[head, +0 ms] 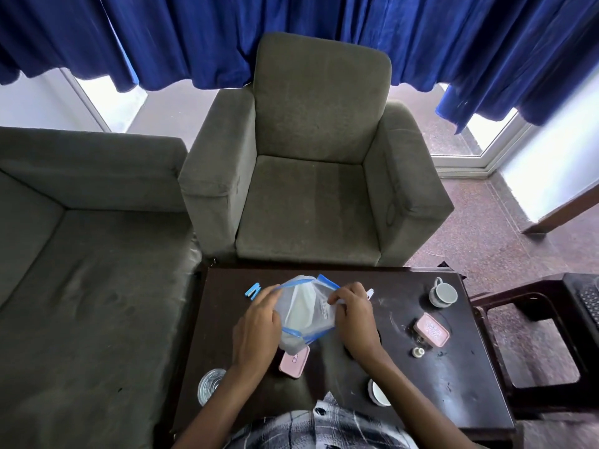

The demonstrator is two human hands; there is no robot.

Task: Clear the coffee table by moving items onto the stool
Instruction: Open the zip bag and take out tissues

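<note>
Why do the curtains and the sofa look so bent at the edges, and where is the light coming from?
Head view: the wide-angle lens bows the curtains and sofa near the edges; daylight through the windows behind is blown out to white; the dark table carries a faint sheen; the left hand, right hand and plastic bag between them look sharp.

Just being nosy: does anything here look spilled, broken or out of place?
Nothing spilled or broken. The coffee table is scuffed, with a faint ring mark and specks near the pink box on its right side.
</note>
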